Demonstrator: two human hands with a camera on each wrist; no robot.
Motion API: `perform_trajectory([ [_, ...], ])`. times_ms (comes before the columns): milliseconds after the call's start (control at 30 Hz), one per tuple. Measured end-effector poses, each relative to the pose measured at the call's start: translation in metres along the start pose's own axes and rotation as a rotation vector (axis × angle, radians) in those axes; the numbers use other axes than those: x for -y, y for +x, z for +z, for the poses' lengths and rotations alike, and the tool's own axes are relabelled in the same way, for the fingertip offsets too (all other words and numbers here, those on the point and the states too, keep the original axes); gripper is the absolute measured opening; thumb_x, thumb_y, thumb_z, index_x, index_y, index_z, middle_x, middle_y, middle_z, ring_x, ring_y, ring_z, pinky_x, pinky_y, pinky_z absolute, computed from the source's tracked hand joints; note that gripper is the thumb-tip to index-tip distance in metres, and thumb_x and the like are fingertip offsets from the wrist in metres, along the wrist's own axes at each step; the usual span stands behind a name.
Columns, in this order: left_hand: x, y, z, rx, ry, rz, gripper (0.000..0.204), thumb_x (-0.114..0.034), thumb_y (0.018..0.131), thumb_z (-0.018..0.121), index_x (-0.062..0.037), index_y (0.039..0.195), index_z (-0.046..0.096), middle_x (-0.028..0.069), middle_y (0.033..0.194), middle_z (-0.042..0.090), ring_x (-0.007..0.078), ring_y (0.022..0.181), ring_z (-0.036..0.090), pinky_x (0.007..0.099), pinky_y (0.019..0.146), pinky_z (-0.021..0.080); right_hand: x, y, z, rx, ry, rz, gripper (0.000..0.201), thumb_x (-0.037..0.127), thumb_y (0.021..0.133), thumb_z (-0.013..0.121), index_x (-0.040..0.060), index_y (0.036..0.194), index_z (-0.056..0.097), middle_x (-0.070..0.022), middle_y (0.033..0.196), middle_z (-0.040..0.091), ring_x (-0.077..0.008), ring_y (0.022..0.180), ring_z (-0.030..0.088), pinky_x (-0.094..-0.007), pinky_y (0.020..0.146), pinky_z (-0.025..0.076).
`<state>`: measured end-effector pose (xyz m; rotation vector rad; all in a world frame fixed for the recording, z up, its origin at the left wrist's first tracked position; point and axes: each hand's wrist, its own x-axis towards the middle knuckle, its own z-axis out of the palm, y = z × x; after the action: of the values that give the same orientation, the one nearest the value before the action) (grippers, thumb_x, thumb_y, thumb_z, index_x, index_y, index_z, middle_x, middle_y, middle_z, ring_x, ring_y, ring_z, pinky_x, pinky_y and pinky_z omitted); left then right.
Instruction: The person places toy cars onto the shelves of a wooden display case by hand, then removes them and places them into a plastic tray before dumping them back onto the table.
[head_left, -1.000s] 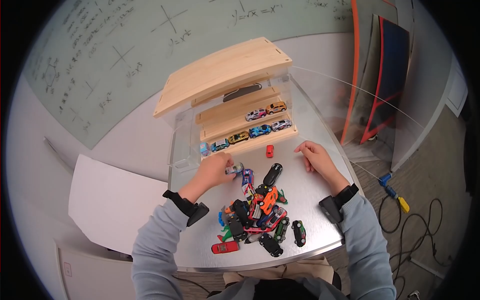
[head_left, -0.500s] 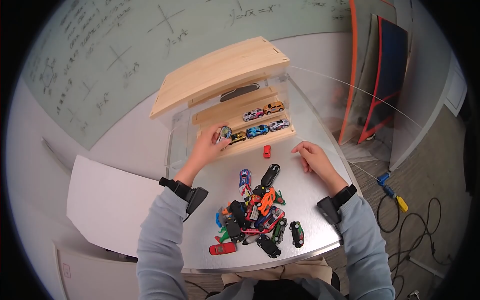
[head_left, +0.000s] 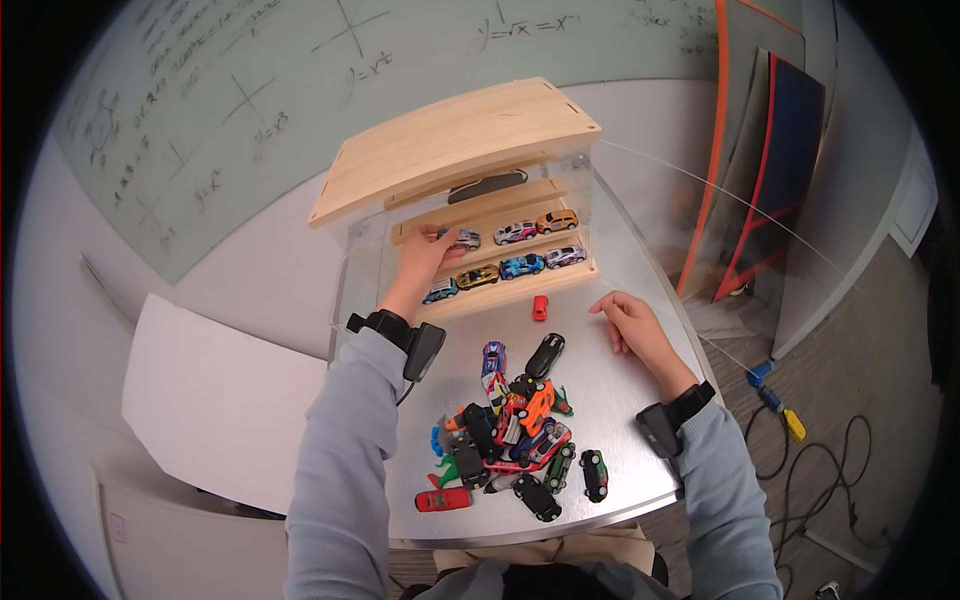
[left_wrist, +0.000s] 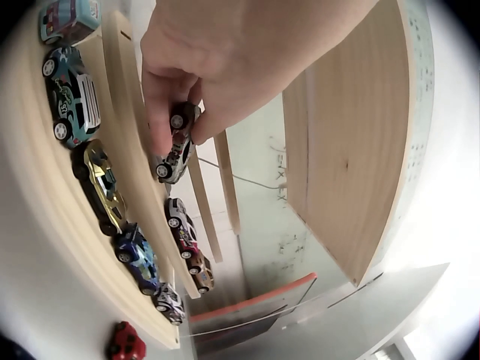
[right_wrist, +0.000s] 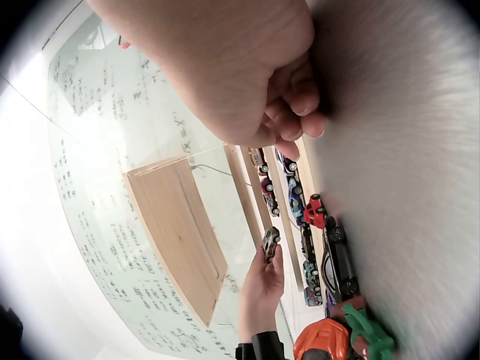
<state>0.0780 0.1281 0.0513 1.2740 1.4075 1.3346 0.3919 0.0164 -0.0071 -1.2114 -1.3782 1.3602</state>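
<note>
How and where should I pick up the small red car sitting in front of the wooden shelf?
Pinch the small red car by its two long sides, coming straight down from above. It appears upright on its wheels, its length running roughly toward the wooden shelf, and bare tabletop flanks it, so both sides look free.

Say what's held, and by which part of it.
The left hand pinches a grey toy car by the end nearest the palm; front or rear is unclear. The right hand holds nothing.
</note>
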Motion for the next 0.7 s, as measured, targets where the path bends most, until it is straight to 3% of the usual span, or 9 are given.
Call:
perform_trajectory([
  [100, 0.013, 0.013, -0.003, 0.051, 0.157, 0.104, 0.034, -0.024, 0.085, 0.067, 0.0029, 0.103, 0.056, 0.0151, 0.088, 0.066, 0.02, 0.07, 0.067, 0.0283, 0.06, 0.053, -0.002, 0.001, -0.001, -0.002, -0.002, 0.005, 0.025, 0.023, 0.098, 0.044, 0.0064, 0.095, 0.062, 0.0029, 0.052, 0.044, -0.0062, 0.041, 0.043, -0.0222, 0.04, 0.035],
  [167, 0.016, 0.022, -0.008, 0.01, 0.728, 0.279, 0.032, -0.026, 0.081, 0.07, -0.0013, 0.1, 0.062, 0.0174, 0.089, 0.066, 0.028, 0.074, 0.066, 0.0354, 0.067, 0.052, -0.002, 0.001, -0.001, 0.001, -0.007, 0.004, 0.024, 0.023, 0.098, 0.044, 0.0065, 0.095, 0.062, 0.003, 0.052, 0.044, -0.006, 0.042, 0.043, -0.0221, 0.04, 0.036],
  [200, 0.017, 0.021, -0.009, 0.011, 0.729, 0.279, 0.032, -0.026, 0.081, 0.07, -0.0013, 0.1, 0.062, 0.0174, 0.089, 0.066, 0.028, 0.074, 0.066, 0.0354, 0.067, 0.052, -0.001, 0.0, 0.0, 0.003, -0.002, 0.003, 0.024, 0.023, 0.098, 0.044, 0.0066, 0.095, 0.062, 0.003, 0.052, 0.044, -0.0061, 0.042, 0.043, -0.0221, 0.04, 0.036],
  [267, 0.019, 0.015, -0.011, 0.007, 0.876, 0.509, 0.031, -0.028, 0.076, 0.072, -0.0046, 0.097, 0.067, 0.0173, 0.089, 0.066, 0.0322, 0.082, 0.064, 0.0393, 0.074, 0.05, 0.0, 0.0, 0.0, 0.005, 0.003, 0.002, 0.024, 0.023, 0.098, 0.044, 0.0067, 0.095, 0.062, 0.0031, 0.052, 0.044, -0.0061, 0.042, 0.043, -0.022, 0.04, 0.036],
  [467, 0.01, 0.004, -0.005, 0.126, 0.793, 0.493, 0.03, -0.023, 0.078, 0.072, -0.0053, 0.101, 0.067, 0.0165, 0.095, 0.064, 0.0303, 0.089, 0.061, 0.0368, 0.079, 0.048, -0.003, 0.002, -0.001, 0.01, -0.01, -0.007, 0.024, 0.022, 0.098, 0.044, 0.0063, 0.094, 0.062, 0.0028, 0.052, 0.044, -0.0063, 0.042, 0.043, -0.0221, 0.04, 0.036],
  [700, 0.016, 0.008, 0.006, 0.128, 0.805, 0.571, 0.028, -0.021, 0.078, 0.071, -0.0074, 0.103, 0.067, 0.0166, 0.099, 0.062, 0.0302, 0.085, 0.062, 0.0366, 0.076, 0.049, -0.002, 0.001, -0.001, 0.011, -0.007, -0.015, 0.024, 0.021, 0.097, 0.044, 0.0062, 0.095, 0.062, 0.0025, 0.052, 0.045, -0.0068, 0.041, 0.043, -0.0224, 0.039, 0.035],
])
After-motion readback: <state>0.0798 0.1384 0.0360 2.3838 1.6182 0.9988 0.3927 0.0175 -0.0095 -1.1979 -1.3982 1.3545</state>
